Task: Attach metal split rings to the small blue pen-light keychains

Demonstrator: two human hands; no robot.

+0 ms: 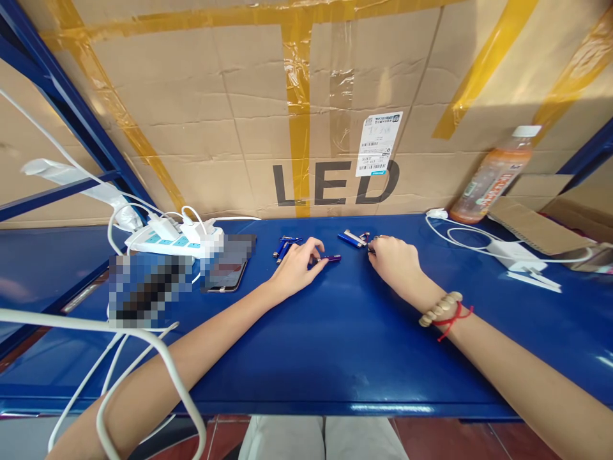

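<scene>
My left hand (295, 267) is curled on the blue tabletop, thumb and fingers closed around a small purple-blue stick (334, 258) that looks like a slim lighter; one end pokes out to the right. Just behind this hand lie several blue lighter-like pieces (286, 248) with shiny ends. My right hand (396, 260) is closed, knuckles up, its fingertips mostly hidden from me. Beside those fingertips rests a blue piece with a silver edge (352, 238), and small metallic bits (365, 236) lie close by. Whatever the right fingers pinch cannot be made out.
A large taped carton (258, 128) walls off the back of the blue table (335, 358). At left are a white power strip (177, 243), a phone (227, 275) and looping white cables (158, 345). An orange drink bottle (493, 182) and white charger (517, 254) are at right.
</scene>
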